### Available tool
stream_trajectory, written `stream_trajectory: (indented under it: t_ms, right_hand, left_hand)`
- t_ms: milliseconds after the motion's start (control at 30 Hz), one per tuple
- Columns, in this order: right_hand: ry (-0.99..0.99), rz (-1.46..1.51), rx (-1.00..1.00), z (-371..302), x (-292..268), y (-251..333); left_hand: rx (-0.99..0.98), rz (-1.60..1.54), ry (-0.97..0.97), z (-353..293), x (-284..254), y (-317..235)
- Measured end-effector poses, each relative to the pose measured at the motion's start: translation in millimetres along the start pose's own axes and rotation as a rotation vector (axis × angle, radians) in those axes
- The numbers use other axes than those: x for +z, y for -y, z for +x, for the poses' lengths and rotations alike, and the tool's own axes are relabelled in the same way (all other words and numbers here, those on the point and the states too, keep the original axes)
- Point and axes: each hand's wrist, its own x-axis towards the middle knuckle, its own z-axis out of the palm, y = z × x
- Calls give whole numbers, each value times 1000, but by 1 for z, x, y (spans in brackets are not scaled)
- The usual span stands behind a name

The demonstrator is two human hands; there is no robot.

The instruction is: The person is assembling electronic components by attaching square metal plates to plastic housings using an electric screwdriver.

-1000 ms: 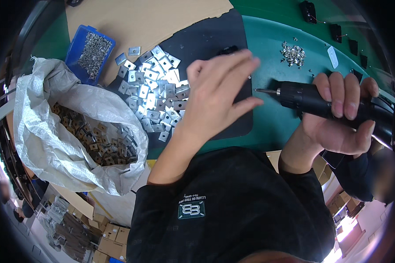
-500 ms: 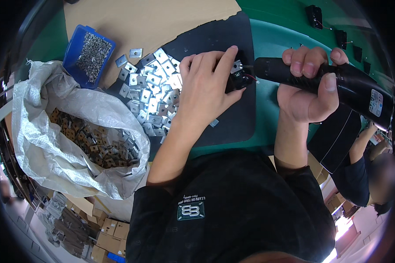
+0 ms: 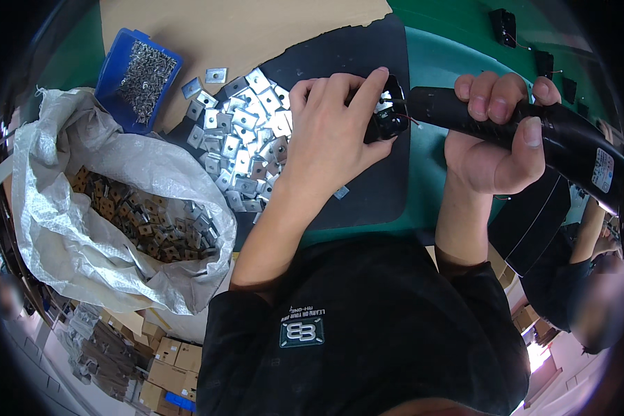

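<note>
My left hand (image 3: 326, 132) is closed around a small black plastic housing (image 3: 394, 125), thumb at its near side and fingers across its far side. A shiny metal piece (image 3: 384, 102) sits in the housing, and a thin reddish wire with a small white end sticks out on its right. My right hand (image 3: 492, 142) grips a black electric screwdriver (image 3: 437, 107) lying roughly level. Its nose points left at the housing, and its thin bit reaches the metal piece; whether they touch I cannot tell. Left of my left hand lies a pile of square metal clips (image 3: 245, 118) with holes.
A blue bin (image 3: 109, 90) of small screws stands at the far left. Nearer is a white woven sack (image 3: 55, 229) with many metal clips. Under the work lie a black mat (image 3: 367, 194) and cardboard (image 3: 236, 31). More black housings (image 3: 504, 28) line the far right; a co-worker (image 3: 555, 291) sits at right.
The housing in my left hand has tilted slightly, showing more of its far side. The screwdriver stays pointed at it. At right, the co-worker has shifted lower in view.
</note>
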Motion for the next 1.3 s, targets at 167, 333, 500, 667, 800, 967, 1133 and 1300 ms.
stream_trajectory:
  t_ms: [167, 333, 500, 667, 800, 967, 1133, 1300]
  right_hand:
    - [26, -23, 9, -1, 2, -2]
    - [56, 2, 10, 0, 6, -7]
    - [89, -13, -18, 0, 11, -11]
    - [-30, 30, -15, -7, 14, -10]
    - [-54, -84, -25, -5, 4, 23]
    - [-155, 20, 26, -23, -10, 57]
    - [-262, -149, 112, -53, -5, 26]
    - [-322, -150, 194, -58, -5, 20]
  left_hand:
    - [-3, -5, 5, 1, 3, 0]
    - [-5, -35, 19, 3, 1, 2]
    - [-11, -33, 15, 6, -2, 2]
    - [-13, -8, 40, 6, -6, -5]
    - [31, 77, 98, 11, -16, -14]
    - [0, 190, 24, 50, -29, -18]
    - [-74, 349, -113, 138, -62, 4]
    - [-156, 540, -286, 192, -129, 70]
